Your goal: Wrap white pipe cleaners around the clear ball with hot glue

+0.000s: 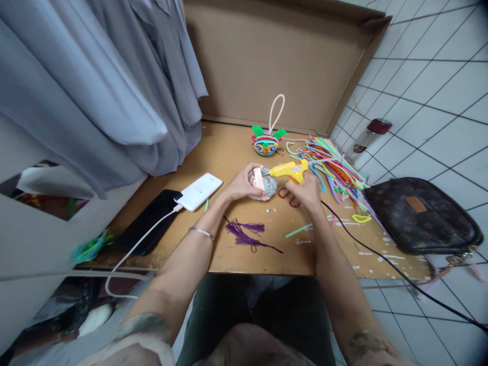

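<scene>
My left hand (pixel 244 184) is closed round a small roundish craft piece (pixel 270 187), greyish and pale with a cream band across it. In my right hand (pixel 308 190) is a yellow hot glue gun (pixel 287 171), its nozzle pointing left and meeting the top of the piece, though I cannot tell if it touches. A black cord trails from the gun to the lower right. Just below the gun lie dark red bent craft stems (pixel 293 199). Nearer to me are purple tassels (pixel 244 234). Behind my hands sits a colourful animal-head ornament (pixel 266 144) with green ears and a white loop.
A heap of coloured pipe cleaners (pixel 335 168) lies at the right, beside a brown patterned bag (pixel 423 216) and a clear bottle (pixel 368 137). At left are a white power bank (pixel 201 191) with a cable and a black tablet-like slab (pixel 147 223). Cardboard (pixel 267 61) stands behind.
</scene>
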`<state>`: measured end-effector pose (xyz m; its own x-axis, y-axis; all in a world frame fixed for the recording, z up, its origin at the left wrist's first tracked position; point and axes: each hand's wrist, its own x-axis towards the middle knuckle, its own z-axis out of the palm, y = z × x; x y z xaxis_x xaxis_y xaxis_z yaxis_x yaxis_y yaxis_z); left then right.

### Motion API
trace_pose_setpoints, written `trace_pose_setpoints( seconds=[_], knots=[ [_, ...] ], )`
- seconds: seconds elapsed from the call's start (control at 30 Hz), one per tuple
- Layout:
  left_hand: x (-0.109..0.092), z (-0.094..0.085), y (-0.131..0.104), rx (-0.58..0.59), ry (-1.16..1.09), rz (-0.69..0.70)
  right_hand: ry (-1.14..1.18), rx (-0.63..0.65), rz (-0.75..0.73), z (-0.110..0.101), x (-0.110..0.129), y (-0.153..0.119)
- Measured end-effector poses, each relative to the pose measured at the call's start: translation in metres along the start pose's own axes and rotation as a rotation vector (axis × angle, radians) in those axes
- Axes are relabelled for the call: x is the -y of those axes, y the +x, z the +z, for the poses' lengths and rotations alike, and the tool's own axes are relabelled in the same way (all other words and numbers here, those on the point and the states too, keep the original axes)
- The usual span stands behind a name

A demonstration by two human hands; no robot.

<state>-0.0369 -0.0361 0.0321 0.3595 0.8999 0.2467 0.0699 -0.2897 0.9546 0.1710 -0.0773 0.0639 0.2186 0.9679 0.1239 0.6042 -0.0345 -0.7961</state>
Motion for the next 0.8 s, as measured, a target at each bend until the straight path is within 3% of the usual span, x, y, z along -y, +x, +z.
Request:
trace_pose_setpoints(
  seconds=[0.37, 0.8],
  knots=[
    [0.0022, 0.0004, 0.0007, -0.008, -0.009, 0.024, 0.022, 0.001, 0.020, 0.0065, -0.0085, 0.0064],
    [0.0027, 0.0005, 0.0002, 0.001, -0.011, 0.017, 0.022, 0.058, 0.037, -0.0016, -0.0030, 0.0037]
  ],
)
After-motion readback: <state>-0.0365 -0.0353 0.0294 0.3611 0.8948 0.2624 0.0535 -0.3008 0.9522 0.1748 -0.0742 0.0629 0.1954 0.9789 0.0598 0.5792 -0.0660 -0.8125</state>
